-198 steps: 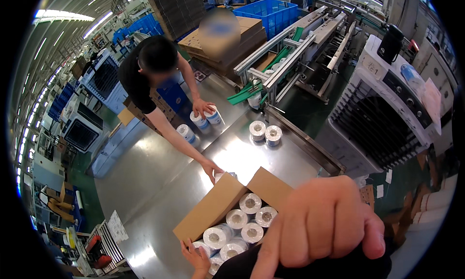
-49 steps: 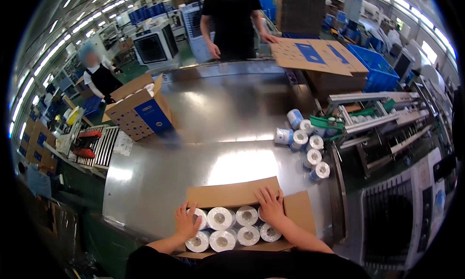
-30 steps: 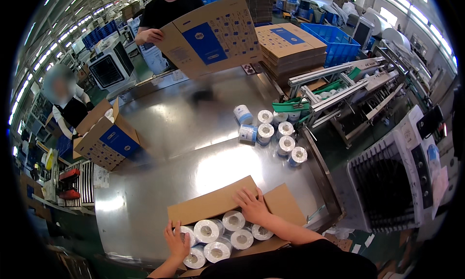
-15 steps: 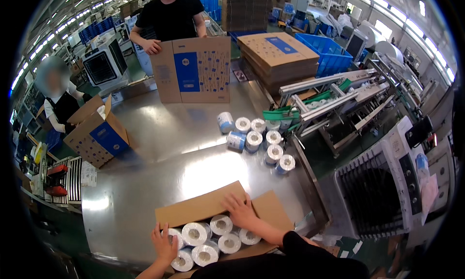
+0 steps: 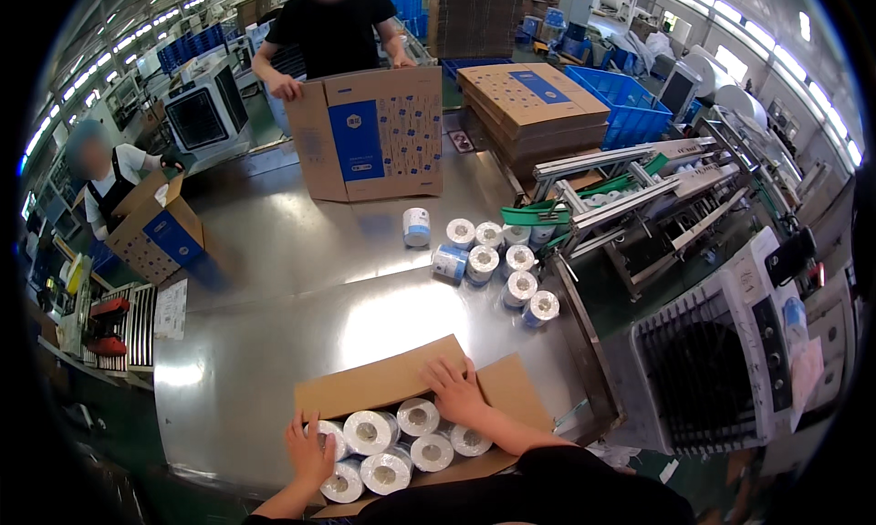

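Observation:
In front of me an open cardboard box holds several white paper rolls in plastic wrap, standing with their cores up. My left hand rests at the box's left edge, fingers apart, its thumb beside a corner roll. Across the far flap lies my right hand, its fingers spread and its forearm over the right end of the box. Another flap sticks out at the right. How far the fingertips reach round the cardboard is hidden.
More wrapped rolls stand on the metal table by a conveyor. Opposite, a person holds a printed box; at left, another person handles an open box. Flat cartons are stacked behind; an air cooler stands right.
The far person's box has tilted and opened out somewhat. A roll near it now stands upright, a little further left. The left person's box has moved left. My hands have barely shifted.

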`<state>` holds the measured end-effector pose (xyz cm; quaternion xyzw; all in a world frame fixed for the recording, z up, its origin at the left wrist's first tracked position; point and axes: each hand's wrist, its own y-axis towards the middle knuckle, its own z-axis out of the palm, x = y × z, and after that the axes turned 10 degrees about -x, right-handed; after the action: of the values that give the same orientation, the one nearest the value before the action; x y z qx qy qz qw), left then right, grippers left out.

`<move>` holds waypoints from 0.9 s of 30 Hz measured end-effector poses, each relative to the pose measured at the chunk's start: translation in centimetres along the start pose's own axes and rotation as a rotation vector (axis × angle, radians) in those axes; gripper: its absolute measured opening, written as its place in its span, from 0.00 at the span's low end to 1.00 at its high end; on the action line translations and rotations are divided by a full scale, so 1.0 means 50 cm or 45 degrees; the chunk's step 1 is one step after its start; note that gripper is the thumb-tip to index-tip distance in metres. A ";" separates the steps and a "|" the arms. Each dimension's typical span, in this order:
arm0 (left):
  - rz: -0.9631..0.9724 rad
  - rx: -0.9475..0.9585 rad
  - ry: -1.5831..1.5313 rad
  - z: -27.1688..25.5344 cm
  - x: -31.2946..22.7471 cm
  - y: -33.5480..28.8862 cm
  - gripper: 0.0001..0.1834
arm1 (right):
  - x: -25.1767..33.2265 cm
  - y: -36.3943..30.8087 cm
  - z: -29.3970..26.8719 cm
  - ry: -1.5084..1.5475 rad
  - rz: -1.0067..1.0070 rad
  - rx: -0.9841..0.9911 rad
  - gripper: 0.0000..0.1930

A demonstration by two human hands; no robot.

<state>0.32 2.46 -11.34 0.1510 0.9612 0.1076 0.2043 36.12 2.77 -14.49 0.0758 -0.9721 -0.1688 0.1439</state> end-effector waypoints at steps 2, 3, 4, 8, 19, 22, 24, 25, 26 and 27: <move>0.000 0.022 0.026 0.001 0.003 -0.002 0.33 | 0.012 -0.011 -0.004 0.023 0.023 0.059 0.34; 0.018 0.015 0.040 0.001 0.005 -0.010 0.33 | 0.014 -0.018 0.000 0.028 0.036 0.078 0.34; 0.038 -0.024 0.050 0.004 0.009 -0.014 0.33 | 0.006 -0.009 0.006 0.020 0.030 0.075 0.34; -0.070 0.091 0.016 -0.022 -0.024 0.011 0.32 | 0.012 -0.006 -0.013 -0.019 0.045 0.080 0.34; 0.058 -0.018 0.075 -0.015 -0.015 0.007 0.32 | 0.014 -0.004 -0.020 -0.062 0.004 0.071 0.35; 0.014 0.029 0.043 -0.020 -0.013 0.004 0.33 | -0.005 0.027 -0.050 0.147 0.007 0.153 0.33; 0.014 -0.014 0.024 -0.016 -0.003 -0.004 0.33 | -0.095 0.046 -0.068 0.558 0.369 0.357 0.32; 0.046 -0.058 0.056 -0.006 -0.005 0.001 0.33 | -0.153 0.053 -0.085 0.682 0.531 0.355 0.32; 0.016 -0.039 0.062 -0.011 -0.010 -0.006 0.34 | -0.183 0.022 -0.091 0.714 0.627 0.275 0.33; -0.004 0.010 0.057 -0.018 -0.014 -0.008 0.34 | -0.207 -0.035 -0.098 0.739 0.755 0.200 0.34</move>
<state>0.43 1.74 -10.40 0.1478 0.9662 0.1069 0.1822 47.60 1.67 -13.35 -0.1523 -0.8809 -0.0173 0.4478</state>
